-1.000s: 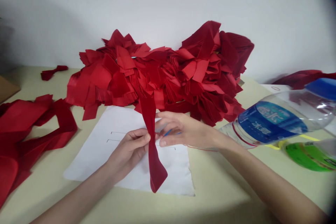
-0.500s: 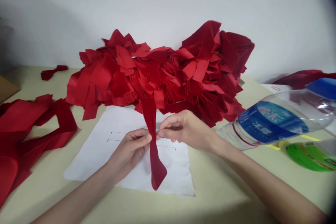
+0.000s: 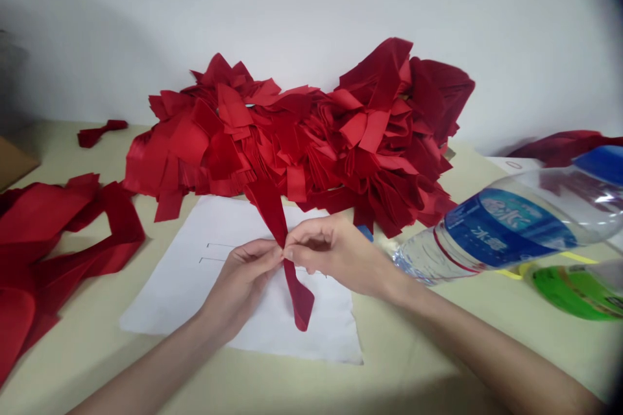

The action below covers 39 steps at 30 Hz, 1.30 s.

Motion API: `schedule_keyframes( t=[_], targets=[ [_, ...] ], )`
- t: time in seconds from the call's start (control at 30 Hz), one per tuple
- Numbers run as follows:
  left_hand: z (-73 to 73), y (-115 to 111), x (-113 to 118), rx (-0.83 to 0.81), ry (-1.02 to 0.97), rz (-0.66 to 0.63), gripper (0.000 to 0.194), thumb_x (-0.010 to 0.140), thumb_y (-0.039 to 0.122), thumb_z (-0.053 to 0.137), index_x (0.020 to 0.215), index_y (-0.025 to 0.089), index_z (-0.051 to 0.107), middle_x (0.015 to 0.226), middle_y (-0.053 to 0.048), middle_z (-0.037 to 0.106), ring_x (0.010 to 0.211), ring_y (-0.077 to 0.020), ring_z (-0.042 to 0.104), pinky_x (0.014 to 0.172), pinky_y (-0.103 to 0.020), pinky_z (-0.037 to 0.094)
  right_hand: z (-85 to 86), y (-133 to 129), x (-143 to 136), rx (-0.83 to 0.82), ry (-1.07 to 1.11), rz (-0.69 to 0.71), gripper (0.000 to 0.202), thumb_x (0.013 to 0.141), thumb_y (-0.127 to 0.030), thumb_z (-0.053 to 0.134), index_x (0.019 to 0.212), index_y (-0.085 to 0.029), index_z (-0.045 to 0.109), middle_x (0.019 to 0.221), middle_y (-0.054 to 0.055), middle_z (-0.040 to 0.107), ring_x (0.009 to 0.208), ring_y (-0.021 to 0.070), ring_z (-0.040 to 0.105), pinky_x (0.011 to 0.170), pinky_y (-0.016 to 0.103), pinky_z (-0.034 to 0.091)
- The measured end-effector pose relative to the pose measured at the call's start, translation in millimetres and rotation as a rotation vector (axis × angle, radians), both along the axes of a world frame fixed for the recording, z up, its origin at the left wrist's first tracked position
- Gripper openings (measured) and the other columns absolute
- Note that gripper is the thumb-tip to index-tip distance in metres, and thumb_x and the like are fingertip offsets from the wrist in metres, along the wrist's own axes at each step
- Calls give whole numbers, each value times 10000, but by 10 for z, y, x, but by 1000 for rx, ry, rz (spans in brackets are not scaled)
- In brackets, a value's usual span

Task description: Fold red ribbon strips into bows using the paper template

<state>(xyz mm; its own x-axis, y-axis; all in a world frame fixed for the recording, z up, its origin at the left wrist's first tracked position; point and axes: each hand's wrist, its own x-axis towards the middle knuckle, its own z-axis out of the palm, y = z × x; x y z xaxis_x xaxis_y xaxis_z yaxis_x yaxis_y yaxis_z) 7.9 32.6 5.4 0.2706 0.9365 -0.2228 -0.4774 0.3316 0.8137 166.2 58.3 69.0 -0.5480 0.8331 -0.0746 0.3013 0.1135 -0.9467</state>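
A red velvet ribbon strip (image 3: 270, 209), wide at both ends and narrow in the middle, is held above a white paper sheet (image 3: 160, 298). My left hand (image 3: 246, 279) pinches its narrow middle between thumb and forefinger. From the other side, my right hand (image 3: 341, 253) closes thumb and fingers on the same spot, its fingertips meeting those of the left. Whether anything small sits between the right fingertips is hidden. The lower end of the ribbon hangs free, slightly folded. Short black lines are drawn on the paper below.
Behind the hands, a large heap of red ribbon pieces (image 3: 272, 142) stands against the wall. More red ribbon (image 3: 53, 227) lies at left. At right are a tilted clear bottle (image 3: 511, 227) with a blue label and a green-labelled container (image 3: 574, 288). A blue object (image 3: 365, 231) shows behind my right hand.
My right hand has moved left and now pinches the ribbon's middle beside my left fingertips. The ribbon's middle looks narrower, and its lower end has turned and risen a little.
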Motion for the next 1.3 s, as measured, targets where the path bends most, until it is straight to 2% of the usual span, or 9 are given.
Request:
schedule_keyframes(
  t=[0.13,0.33,0.93,1.3],
  targets=[
    [-24,0,8,-17,35,50,123,765,202,654,656,168,698,629,38,640,689,-70,520,704,-161,414,-113,-3,-8,96,-58,-56,104,782,-163,533,715,-151,612,607,-35,554,551,55,470,515,175,383],
    [-74,2,11,-25,78,105,89,728,218,687,663,158,699,665,17,647,729,-93,520,771,-207,415,-139,-36,-21,189,-168,-136,97,779,-184,526,703,-177,585,588,-48,536,535,62,449,505,190,368],
    [-17,-11,40,-11,81,167,51,666,211,731,646,168,713,639,12,665,701,-104,552,745,-217,443,-157,-32,-11,256,-225,-161,112,790,-211,531,686,-178,556,547,-57,521,491,59,435,469,197,332],
    [65,-30,40,62,95,86,71,721,184,684,739,211,747,710,0,703,771,-144,591,817,-270,439,-145,-13,-8,282,-241,-178,95,756,-174,538,661,-170,547,537,-49,545,482,57,469,495,199,359]
  ],
)
